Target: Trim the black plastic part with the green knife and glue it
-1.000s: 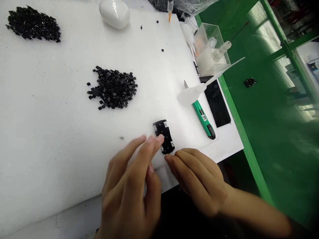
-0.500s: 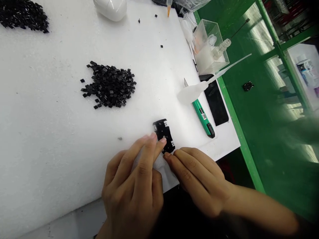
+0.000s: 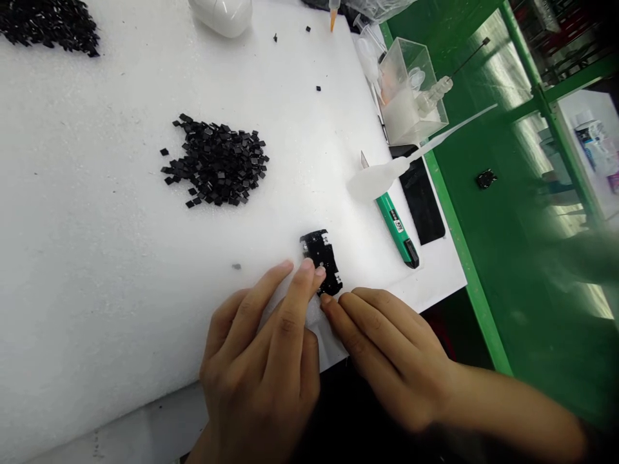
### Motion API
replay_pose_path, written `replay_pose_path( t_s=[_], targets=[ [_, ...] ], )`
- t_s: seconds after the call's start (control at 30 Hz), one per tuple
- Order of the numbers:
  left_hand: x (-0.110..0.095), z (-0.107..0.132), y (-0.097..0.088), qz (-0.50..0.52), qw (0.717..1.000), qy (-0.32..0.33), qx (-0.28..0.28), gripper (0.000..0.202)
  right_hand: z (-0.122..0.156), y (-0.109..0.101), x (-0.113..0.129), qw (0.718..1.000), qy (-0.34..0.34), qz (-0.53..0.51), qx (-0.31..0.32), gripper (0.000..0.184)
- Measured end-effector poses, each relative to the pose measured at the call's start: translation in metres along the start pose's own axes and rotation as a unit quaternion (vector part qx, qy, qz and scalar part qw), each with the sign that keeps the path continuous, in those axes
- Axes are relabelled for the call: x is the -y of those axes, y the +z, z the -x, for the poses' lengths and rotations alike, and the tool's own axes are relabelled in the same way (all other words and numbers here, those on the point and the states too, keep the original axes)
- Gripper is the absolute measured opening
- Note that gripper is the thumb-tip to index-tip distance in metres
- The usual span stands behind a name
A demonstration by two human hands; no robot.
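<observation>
A small black plastic part [image 3: 322, 258] with tiny light spots lies on the white foam sheet [image 3: 120, 258] near its front edge. My left hand [image 3: 264, 361] rests flat, fingers stretched out, with its fingertips touching the part's left side. My right hand [image 3: 387, 351] lies beside it, fingers extended and close together, its fingertips at the part's near end. Neither hand wraps around anything. A heap of small black square chips [image 3: 217, 164] sits farther back on the foam.
A second chip heap [image 3: 48, 22] lies far left, a white rounded object [image 3: 222, 14] at the back. A clear pipette [image 3: 387, 174], a green-handled knife [image 3: 396, 225], a black pad [image 3: 423, 200] and a clear box [image 3: 411, 93] sit right, beside the green bench [image 3: 507, 258].
My left hand has slid forward and flattened onto the foam, bringing its fingertips against the black part. The right hand and the part have hardly moved.
</observation>
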State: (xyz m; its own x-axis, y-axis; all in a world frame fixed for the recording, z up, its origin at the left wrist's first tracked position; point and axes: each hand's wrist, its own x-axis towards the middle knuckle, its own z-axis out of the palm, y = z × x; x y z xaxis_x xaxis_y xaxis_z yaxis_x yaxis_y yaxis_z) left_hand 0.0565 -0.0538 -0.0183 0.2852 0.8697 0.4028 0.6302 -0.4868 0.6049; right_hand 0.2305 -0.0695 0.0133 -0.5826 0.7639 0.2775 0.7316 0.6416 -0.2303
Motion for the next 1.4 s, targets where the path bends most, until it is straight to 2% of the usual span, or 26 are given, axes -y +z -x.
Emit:
replay_pose_path(
  t_s=[0.1,0.23,0.4,0.6,1.4],
  targets=[
    [0.0,-0.001,0.0,-0.004,1.0,0.001,-0.001,0.057,0.001,-0.005,0.004,0.999,0.003,0.037,0.029,0.036],
    [0.001,0.002,-0.001,-0.012,1.0,0.012,0.012,0.056,0.001,-0.005,0.008,0.997,0.002,0.068,0.032,0.038],
    [0.002,0.001,0.0,-0.018,1.0,0.022,0.008,0.053,0.001,-0.004,0.005,0.998,-0.007,0.062,0.026,0.036],
    [-0.002,-0.002,0.002,-0.025,0.999,0.012,-0.028,0.042,0.004,-0.004,0.0,0.999,-0.009,0.031,0.016,0.034],
    [-0.001,-0.003,0.002,-0.036,0.999,0.018,-0.021,0.042,0.006,0.001,-0.001,1.0,-0.002,-0.003,-0.019,0.033]
  ],
)
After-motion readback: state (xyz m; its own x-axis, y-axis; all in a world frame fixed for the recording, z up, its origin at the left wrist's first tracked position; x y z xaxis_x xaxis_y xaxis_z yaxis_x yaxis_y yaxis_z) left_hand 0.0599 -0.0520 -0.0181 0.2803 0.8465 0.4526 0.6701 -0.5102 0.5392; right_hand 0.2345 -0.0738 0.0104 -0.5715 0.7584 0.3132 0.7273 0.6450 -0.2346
